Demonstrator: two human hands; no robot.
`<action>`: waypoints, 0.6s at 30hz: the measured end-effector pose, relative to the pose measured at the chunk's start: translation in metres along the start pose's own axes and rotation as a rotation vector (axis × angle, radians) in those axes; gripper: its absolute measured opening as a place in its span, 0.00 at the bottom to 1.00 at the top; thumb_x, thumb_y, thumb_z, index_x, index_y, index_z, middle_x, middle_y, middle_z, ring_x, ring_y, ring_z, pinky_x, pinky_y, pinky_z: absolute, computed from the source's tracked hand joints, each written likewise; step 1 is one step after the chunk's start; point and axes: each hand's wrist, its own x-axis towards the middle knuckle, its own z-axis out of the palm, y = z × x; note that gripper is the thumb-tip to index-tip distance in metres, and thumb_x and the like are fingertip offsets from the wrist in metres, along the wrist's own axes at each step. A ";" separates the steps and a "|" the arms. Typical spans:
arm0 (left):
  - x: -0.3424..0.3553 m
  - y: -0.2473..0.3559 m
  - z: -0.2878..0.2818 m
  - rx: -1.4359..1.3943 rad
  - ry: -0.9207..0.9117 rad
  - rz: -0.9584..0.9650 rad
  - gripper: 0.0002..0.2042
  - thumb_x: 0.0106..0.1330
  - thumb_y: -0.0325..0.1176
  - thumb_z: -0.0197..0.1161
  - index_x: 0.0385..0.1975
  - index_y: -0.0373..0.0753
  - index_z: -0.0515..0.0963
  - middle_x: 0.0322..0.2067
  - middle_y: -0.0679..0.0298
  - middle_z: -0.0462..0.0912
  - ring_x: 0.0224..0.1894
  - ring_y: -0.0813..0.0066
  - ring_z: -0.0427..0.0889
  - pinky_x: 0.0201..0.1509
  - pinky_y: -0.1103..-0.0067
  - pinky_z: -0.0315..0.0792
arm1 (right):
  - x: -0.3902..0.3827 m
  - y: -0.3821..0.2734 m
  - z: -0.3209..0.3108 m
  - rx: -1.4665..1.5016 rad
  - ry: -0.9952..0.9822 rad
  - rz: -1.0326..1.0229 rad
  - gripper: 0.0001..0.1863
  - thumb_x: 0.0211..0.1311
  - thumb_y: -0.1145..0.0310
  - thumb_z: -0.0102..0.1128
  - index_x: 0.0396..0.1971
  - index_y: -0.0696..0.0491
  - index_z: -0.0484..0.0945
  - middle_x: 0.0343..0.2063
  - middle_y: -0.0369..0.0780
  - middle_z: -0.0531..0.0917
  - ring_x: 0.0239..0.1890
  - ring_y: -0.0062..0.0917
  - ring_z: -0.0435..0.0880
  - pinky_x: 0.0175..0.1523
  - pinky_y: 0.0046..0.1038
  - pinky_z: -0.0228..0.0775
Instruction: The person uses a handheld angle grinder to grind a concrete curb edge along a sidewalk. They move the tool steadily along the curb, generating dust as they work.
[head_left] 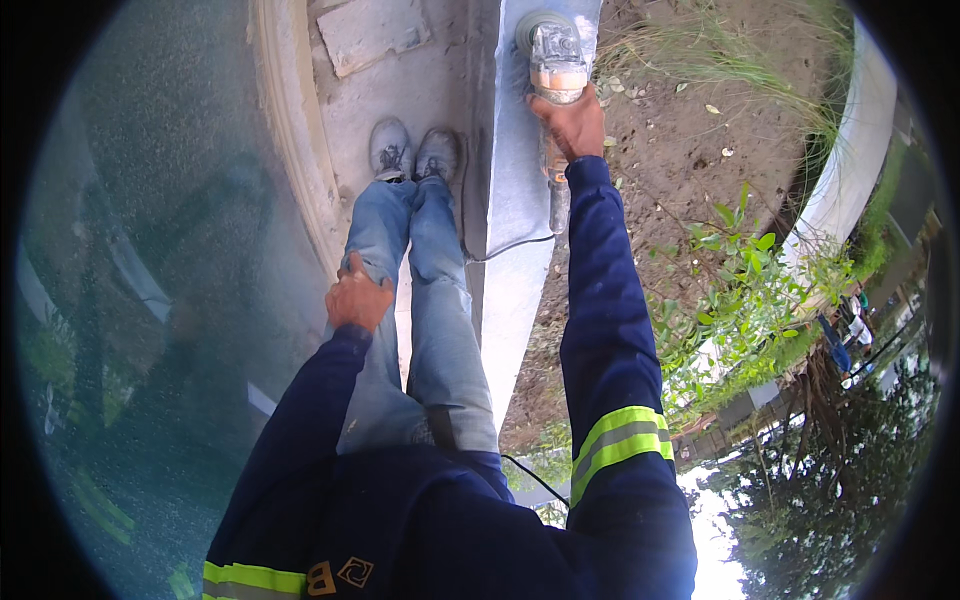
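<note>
My right hand (575, 122) is wrapped round the body of an angle grinder (560, 75), with its orange and grey casing covered in dust. The grinder's round disc (540, 32) meets, or hovers just over, the pale grey top of a long narrow ledge (520, 180); which of the two I cannot tell. From the grinder's tail a dark cord (512, 245) drops across the ledge. My left hand (360, 297) rests on the knee of my jeans (380, 240), holding no tool, its thumb apart from the bent fingers.
My dusty shoes (414, 152) stand on a concrete strip between the ledge and a large glass pane (170, 250) on the left. A broken slab (372, 35) lies ahead of them. Right of the ledge are bare soil (690, 130), leafy plants (740, 265) and a curved white kerb (860, 130).
</note>
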 end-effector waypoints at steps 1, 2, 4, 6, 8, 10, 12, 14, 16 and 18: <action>0.000 0.000 0.000 -0.011 0.003 0.004 0.40 0.62 0.53 0.69 0.71 0.38 0.65 0.50 0.41 0.86 0.50 0.42 0.89 0.57 0.58 0.80 | -0.001 0.002 -0.002 0.001 0.002 -0.006 0.44 0.44 0.46 0.79 0.57 0.61 0.77 0.48 0.56 0.89 0.50 0.50 0.90 0.57 0.44 0.80; 0.000 0.000 0.000 -0.018 0.020 0.006 0.40 0.62 0.53 0.70 0.70 0.37 0.65 0.50 0.41 0.86 0.50 0.40 0.88 0.57 0.57 0.80 | -0.002 0.003 -0.004 -0.005 0.003 0.009 0.44 0.44 0.46 0.79 0.57 0.61 0.77 0.47 0.56 0.89 0.50 0.50 0.90 0.57 0.44 0.80; 0.000 0.001 0.000 -0.015 0.000 0.004 0.40 0.63 0.53 0.69 0.71 0.38 0.65 0.51 0.43 0.85 0.50 0.44 0.89 0.56 0.59 0.80 | -0.014 0.008 -0.004 -0.058 -0.031 0.014 0.43 0.44 0.47 0.79 0.57 0.60 0.77 0.47 0.56 0.89 0.50 0.49 0.90 0.57 0.44 0.80; 0.000 0.001 0.000 -0.007 -0.012 -0.001 0.41 0.63 0.53 0.69 0.73 0.38 0.65 0.52 0.44 0.85 0.50 0.45 0.89 0.56 0.60 0.80 | -0.024 0.009 0.000 -0.076 -0.063 0.024 0.44 0.44 0.47 0.79 0.57 0.60 0.77 0.47 0.56 0.89 0.51 0.49 0.90 0.57 0.44 0.79; 0.000 0.000 0.000 0.001 -0.018 -0.009 0.41 0.63 0.53 0.69 0.73 0.38 0.64 0.53 0.44 0.85 0.50 0.45 0.89 0.56 0.60 0.80 | -0.030 0.007 0.006 -0.065 -0.093 0.042 0.44 0.43 0.47 0.79 0.57 0.60 0.77 0.47 0.55 0.89 0.51 0.49 0.90 0.57 0.44 0.79; 0.000 -0.001 -0.001 0.010 -0.045 -0.011 0.42 0.63 0.54 0.69 0.74 0.38 0.64 0.53 0.43 0.84 0.51 0.45 0.89 0.57 0.60 0.80 | -0.027 0.002 0.009 -0.054 -0.081 0.019 0.44 0.43 0.47 0.79 0.58 0.61 0.77 0.47 0.55 0.89 0.51 0.49 0.90 0.58 0.43 0.79; -0.001 -0.001 -0.003 0.001 -0.057 -0.007 0.42 0.63 0.54 0.69 0.74 0.38 0.63 0.53 0.43 0.84 0.51 0.44 0.89 0.57 0.60 0.80 | -0.013 -0.007 0.011 -0.056 -0.056 0.014 0.44 0.44 0.47 0.79 0.58 0.61 0.77 0.47 0.55 0.89 0.51 0.48 0.90 0.58 0.42 0.79; 0.000 -0.002 -0.006 -0.025 -0.050 0.005 0.43 0.63 0.54 0.69 0.75 0.38 0.62 0.54 0.42 0.84 0.51 0.44 0.88 0.58 0.59 0.80 | 0.003 -0.015 0.007 -0.028 -0.015 0.007 0.44 0.45 0.48 0.79 0.58 0.62 0.77 0.47 0.55 0.89 0.50 0.47 0.90 0.58 0.41 0.79; 0.001 -0.003 -0.010 -0.031 -0.058 0.032 0.44 0.63 0.54 0.70 0.75 0.38 0.61 0.54 0.42 0.84 0.52 0.43 0.88 0.58 0.59 0.80 | 0.009 -0.017 0.004 0.024 0.010 0.014 0.43 0.45 0.49 0.79 0.57 0.62 0.78 0.47 0.54 0.90 0.50 0.46 0.91 0.58 0.41 0.80; 0.001 -0.004 -0.013 -0.035 -0.062 0.045 0.44 0.63 0.53 0.70 0.76 0.38 0.60 0.54 0.41 0.84 0.52 0.43 0.88 0.58 0.58 0.80 | 0.013 -0.015 -0.002 0.109 0.027 0.012 0.42 0.45 0.50 0.79 0.56 0.62 0.78 0.47 0.53 0.90 0.50 0.46 0.91 0.57 0.40 0.80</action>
